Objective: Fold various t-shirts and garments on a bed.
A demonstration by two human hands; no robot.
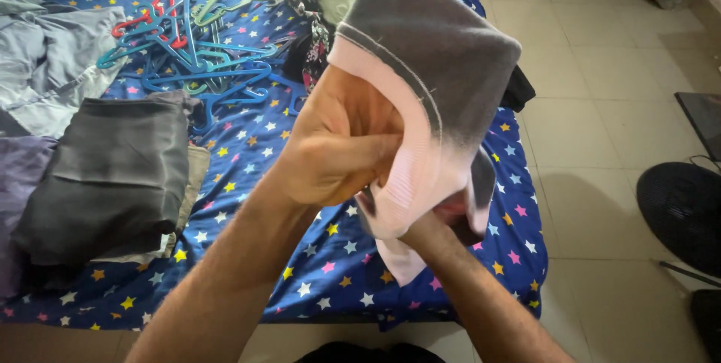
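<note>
Gripping grey-and-pink garment (420, 55): left hand (338, 145) fingers curled on hem; right hand (443, 216) fingers hidden inside.

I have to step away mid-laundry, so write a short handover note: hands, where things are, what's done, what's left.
Left hand: gripping the grey and pink garment, held up over the bed.
Right hand: mostly hidden under that garment, apparently holding its lower edge.
Done: folded clothes stack on the star-print sheet.
Left: this garment is unfolded; the plastic hangers lie loose, with dark clothes beyond them.
</note>
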